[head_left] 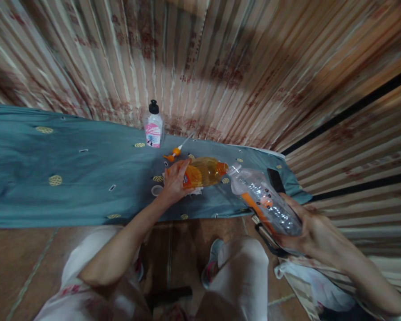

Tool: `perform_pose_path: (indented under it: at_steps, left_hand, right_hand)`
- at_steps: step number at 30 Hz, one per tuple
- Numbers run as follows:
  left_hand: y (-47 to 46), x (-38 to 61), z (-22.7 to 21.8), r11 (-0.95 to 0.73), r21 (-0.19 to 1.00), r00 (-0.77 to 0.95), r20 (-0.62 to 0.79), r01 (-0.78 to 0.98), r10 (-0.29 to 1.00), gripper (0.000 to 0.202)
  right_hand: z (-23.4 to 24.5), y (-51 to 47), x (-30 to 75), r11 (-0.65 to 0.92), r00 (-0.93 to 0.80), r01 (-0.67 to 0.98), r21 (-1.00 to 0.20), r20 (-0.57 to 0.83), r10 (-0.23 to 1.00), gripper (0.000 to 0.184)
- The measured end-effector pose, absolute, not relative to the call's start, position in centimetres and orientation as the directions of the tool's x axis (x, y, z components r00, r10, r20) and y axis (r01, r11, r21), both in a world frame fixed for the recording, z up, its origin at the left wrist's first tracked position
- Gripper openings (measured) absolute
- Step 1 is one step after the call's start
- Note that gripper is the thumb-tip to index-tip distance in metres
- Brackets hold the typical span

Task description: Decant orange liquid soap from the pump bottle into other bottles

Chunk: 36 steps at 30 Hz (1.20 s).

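Where the left hand lies: fingers wrapped round the orange bottle, frame centre, on its side.
Right hand: clasps clear bottle, lower right, necks nearly meeting.

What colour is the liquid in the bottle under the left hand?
Amber-orange; the bottle shows best in the head view.

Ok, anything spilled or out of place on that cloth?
No spill shows. The orange pump head lies loose on the blue cloth. The left hand holds the orange bottle on its side, mouth toward the clear bottle in the right hand.
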<state>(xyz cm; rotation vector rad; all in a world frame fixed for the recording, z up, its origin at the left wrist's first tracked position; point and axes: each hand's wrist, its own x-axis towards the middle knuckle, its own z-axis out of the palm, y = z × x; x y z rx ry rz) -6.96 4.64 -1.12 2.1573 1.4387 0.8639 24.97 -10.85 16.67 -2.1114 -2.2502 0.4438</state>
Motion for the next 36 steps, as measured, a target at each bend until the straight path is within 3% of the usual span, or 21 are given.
perform_pose_path:
  at_steps: [36]
  left_hand:
    - [4.67, -6.95, -1.31, -0.387, 0.624, 0.276, 0.271, 0.679, 0.922, 0.103]
  right_hand:
    - [16.53, -10.97, 25.3, 0.017, -0.055, 0.975, -0.221, -0.168, 0.984, 0.086]
